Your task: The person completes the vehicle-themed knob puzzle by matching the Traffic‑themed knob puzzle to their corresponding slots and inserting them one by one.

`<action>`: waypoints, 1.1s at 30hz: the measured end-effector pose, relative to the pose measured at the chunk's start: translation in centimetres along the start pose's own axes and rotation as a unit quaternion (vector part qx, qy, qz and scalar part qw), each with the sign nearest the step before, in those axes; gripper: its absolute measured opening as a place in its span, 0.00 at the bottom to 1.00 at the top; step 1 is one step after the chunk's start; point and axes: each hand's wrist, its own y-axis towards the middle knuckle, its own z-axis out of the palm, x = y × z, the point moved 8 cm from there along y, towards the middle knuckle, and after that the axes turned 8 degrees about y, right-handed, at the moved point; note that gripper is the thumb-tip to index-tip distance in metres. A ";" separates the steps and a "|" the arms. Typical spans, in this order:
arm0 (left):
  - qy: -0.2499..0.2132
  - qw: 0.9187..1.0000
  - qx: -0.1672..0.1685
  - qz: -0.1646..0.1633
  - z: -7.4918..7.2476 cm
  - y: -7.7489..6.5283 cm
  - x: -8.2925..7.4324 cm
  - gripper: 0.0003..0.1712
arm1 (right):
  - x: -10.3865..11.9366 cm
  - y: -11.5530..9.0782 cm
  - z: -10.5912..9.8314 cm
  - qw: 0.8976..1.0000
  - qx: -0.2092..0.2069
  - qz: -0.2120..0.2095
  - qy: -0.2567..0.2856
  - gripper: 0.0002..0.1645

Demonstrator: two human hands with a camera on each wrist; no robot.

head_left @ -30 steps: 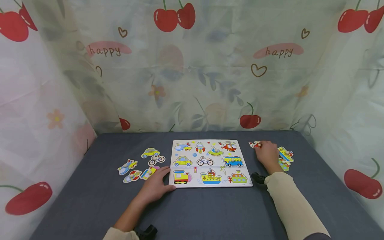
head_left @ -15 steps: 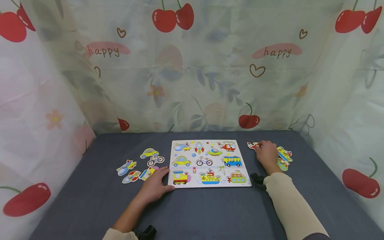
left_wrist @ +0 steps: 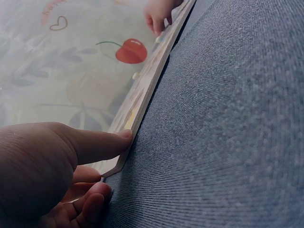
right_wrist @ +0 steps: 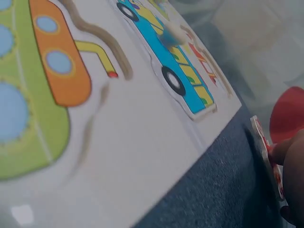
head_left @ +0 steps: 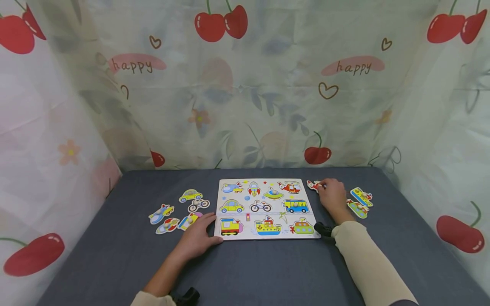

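Observation:
A white puzzle board (head_left: 245, 214) printed with vehicles lies on the table. At its near left corner is my left hand (head_left: 197, 238); in the left wrist view the thumb (left_wrist: 102, 146) lies against the front edge and curled fingers touch the corner's other side. My right hand (head_left: 334, 196) pinches a red helicopter puzzle piece (head_left: 311, 185) just off the board's far right side. In the right wrist view this helicopter piece (right_wrist: 266, 154) is tilted on edge above the cloth, partly covered by the fingers. A blue bus piece (head_left: 296, 205) with a knob sits in its slot.
Left of the board lie a yellow car piece (head_left: 190, 195), a bicycle piece (head_left: 198, 205), a plane piece (head_left: 161, 213), a rocket piece (head_left: 167, 225) and a train piece (head_left: 189, 221). A ship piece (head_left: 361, 196) and a submarine piece (head_left: 357, 208) lie at right. Patterned curtains surround the table.
My right hand has moved left towards the board with the helicopter piece, uncovering more of the ship and submarine pieces. My left hand has stayed at the board's corner.

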 end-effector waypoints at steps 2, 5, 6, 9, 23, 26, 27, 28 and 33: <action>0.000 1.000 -0.001 0.001 0.0 0.0 0.0 0.42 | 0.4 0.0 0.2 1.000 0.003 -0.004 0.001 0.14; -0.001 1.000 -0.003 0.003 0.0 0.0 -0.1 0.41 | 0.9 -0.1 0.6 1.000 0.006 -0.007 0.004 0.14; -0.001 1.000 -0.003 0.003 0.0 0.0 -0.1 0.41 | 1.1 -0.2 0.7 1.000 0.008 -0.009 0.005 0.14; -0.003 1.000 -0.003 0.002 0.1 0.0 -0.1 0.41 | 1.6 -0.3 1.1 1.000 0.010 -0.012 0.007 0.14; -0.003 1.000 -0.002 -0.003 0.0 0.0 0.0 0.41 | 4.4 -0.6 2.9 0.999 0.036 -0.025 0.008 0.13; -0.002 1.000 0.000 -0.006 0.0 0.1 0.0 0.41 | 5.0 -0.6 3.3 0.999 0.044 -0.028 0.014 0.13; -0.002 1.000 -0.001 -0.004 0.0 0.1 0.0 0.41 | 5.1 -0.6 3.4 0.998 0.046 -0.028 0.013 0.13; -0.002 1.000 -0.001 -0.004 0.0 0.1 0.0 0.41 | 5.3 -0.6 3.6 0.998 0.049 -0.029 0.011 0.13; -0.004 1.000 -0.002 -0.001 0.1 0.1 0.1 0.41 | 6.0 -0.6 4.3 0.998 0.056 -0.032 0.008 0.12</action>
